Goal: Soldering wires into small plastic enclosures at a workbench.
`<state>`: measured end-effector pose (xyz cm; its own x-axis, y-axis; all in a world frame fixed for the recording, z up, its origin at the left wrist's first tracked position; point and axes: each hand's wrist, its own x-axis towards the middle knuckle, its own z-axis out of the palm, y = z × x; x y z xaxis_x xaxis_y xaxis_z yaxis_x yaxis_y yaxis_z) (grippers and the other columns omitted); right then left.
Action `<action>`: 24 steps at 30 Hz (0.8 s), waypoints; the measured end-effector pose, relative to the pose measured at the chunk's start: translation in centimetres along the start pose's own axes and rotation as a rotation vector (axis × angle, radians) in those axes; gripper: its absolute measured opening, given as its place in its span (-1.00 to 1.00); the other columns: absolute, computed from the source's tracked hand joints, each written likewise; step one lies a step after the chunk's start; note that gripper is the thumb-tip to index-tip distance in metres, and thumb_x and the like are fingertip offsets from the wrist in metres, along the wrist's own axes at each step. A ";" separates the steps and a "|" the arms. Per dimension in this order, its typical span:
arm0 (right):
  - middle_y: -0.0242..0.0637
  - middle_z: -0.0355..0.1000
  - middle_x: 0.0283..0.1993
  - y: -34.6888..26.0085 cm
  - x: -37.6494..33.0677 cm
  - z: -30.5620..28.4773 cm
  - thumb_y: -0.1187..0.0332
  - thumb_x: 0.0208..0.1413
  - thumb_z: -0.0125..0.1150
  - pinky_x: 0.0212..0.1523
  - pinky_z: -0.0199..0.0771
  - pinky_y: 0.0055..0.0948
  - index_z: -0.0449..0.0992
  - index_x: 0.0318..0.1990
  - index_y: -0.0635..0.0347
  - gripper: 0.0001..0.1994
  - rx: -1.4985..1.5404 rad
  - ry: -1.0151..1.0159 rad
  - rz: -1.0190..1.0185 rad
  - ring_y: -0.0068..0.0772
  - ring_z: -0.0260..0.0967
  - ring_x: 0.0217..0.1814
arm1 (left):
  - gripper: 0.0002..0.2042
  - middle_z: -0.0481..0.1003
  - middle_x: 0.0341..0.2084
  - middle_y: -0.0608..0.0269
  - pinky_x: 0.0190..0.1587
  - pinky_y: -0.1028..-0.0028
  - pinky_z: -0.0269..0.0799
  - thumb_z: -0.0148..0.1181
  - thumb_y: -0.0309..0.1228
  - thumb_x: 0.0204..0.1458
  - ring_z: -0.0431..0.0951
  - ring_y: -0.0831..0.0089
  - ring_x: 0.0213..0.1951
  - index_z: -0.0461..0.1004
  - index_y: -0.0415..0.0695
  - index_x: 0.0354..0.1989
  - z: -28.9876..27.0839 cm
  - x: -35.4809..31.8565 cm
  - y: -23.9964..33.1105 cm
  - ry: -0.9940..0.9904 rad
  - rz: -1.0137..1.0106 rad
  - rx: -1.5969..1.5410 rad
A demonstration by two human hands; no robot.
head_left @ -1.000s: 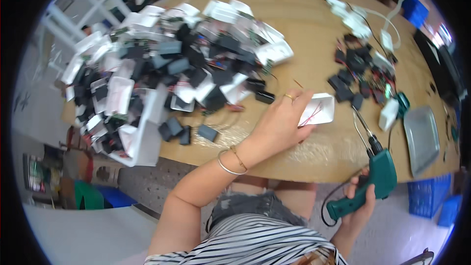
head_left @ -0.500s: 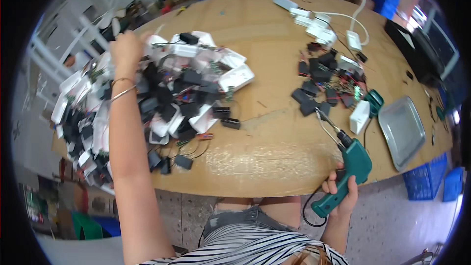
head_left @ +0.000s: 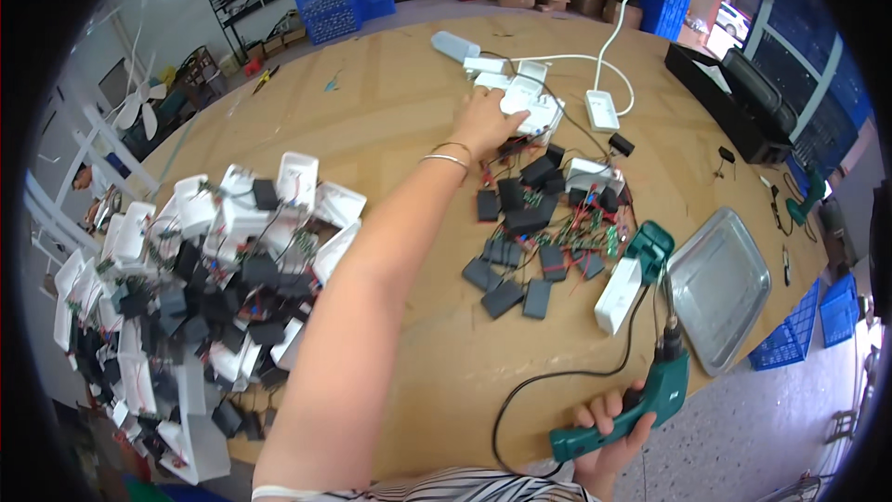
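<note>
My right hand (head_left: 613, 423) grips a green pistol-shaped soldering gun (head_left: 650, 400), its metal tip pointing away from me and its black cord looping over the table. My left arm stretches across the table. My left hand (head_left: 488, 121) is closed at the edge of a white plastic case (head_left: 528, 112) among several white cases, thumb on top; its fingertips are partly hidden. Just nearer lies a heap of dark rectangular blocks (head_left: 530, 214), green circuit boards and red wires. Beside it stand a white case (head_left: 618, 296) and a green stand (head_left: 649, 246).
At left is a large pile of white cases (head_left: 195, 209), dark blocks and wires. A metal tray (head_left: 720, 288) lies at the right edge. Behind it are a black box (head_left: 729, 102) and a white power strip (head_left: 602, 112) with its cord. A translucent container (head_left: 455, 46) lies at the back.
My left hand has moved from the left pile rightward to the white cases at the back. The view has shifted. My right hand still holds the soldering gun, now near the stand.
</note>
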<state>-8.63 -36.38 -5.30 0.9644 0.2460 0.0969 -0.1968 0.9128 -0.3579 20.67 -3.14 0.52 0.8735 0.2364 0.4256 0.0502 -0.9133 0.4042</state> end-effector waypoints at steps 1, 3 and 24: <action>-0.37 0.19 -0.34 0.2 0.1 0.1 0.01 0.14 -0.04 -0.31 0.16 -0.44 0.14 0.12 -0.04 -0.55 -0.003 0.027 -0.007 -0.60 0.15 -0.42 | -0.34 0.27 0.00 -0.15 0.06 0.20 0.23 0.14 0.07 -0.18 0.29 -0.04 0.02 0.31 -0.18 0.01 1.6 2.1 -0.4 -0.032 -0.024 -0.019; -0.34 0.22 -0.34 0.5 0.0 -0.3 -0.02 0.12 -0.03 -0.31 0.16 -0.40 0.15 0.11 -0.05 -0.53 -0.042 0.040 -0.019 -0.56 0.16 -0.43 | 0.06 -0.04 0.20 -0.25 0.18 0.25 0.10 0.20 0.28 -0.41 0.12 -0.07 0.18 -0.04 -0.11 0.26 5.2 4.9 -0.3 -0.115 -0.180 -0.082; -0.34 0.24 -0.31 0.1 0.3 0.8 0.08 0.22 -0.19 -0.20 0.20 -0.41 0.16 0.12 0.04 -0.61 -0.010 0.015 -0.002 -0.54 0.18 -0.35 | -0.60 0.41 -0.22 -0.11 -0.21 0.20 0.38 0.22 -0.36 -0.28 0.46 0.04 -0.28 0.34 -0.30 -0.25 -12.3 -15.8 2.1 0.127 0.493 0.168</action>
<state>-8.54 -36.00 -4.59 0.9672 0.2397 0.0839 -0.1935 0.9097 -0.3674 1.04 -4.73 4.66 0.7484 -0.2052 0.6307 -0.2652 -0.9642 0.0011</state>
